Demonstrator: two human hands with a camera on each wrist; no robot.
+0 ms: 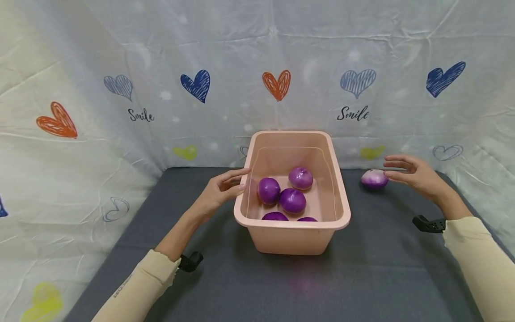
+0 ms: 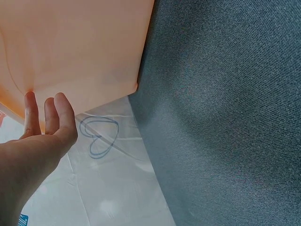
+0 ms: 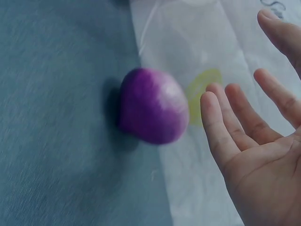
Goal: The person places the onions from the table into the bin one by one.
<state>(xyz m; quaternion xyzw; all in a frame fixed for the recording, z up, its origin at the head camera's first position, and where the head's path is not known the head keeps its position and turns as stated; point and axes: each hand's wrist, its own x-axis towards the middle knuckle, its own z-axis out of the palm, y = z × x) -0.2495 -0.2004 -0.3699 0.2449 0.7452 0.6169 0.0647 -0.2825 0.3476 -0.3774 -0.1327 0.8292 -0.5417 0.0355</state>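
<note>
A pink plastic tub [image 1: 290,239] stands on the table with several red onions [image 1: 293,201] inside; its front wall partly hides the nearest ones. My left hand [image 1: 220,190] is at the tub's left rim, fingers loosely bent and fingertips at its outer side. In the left wrist view those fingers [image 2: 66,115] lie against or very close to the pink wall. A lone red onion [image 1: 373,179] sits on the table right of the tub. Beside it is my right hand [image 1: 420,179], fingers spread; the right wrist view shows a gap between this hand and the onion [image 3: 153,106].
A dark grey cloth [image 1: 322,286] covers the table. Behind it hangs a white sheet [image 1: 241,49] printed with hearts and words, close to the table's back edge. The sheet also runs along the left and right sides.
</note>
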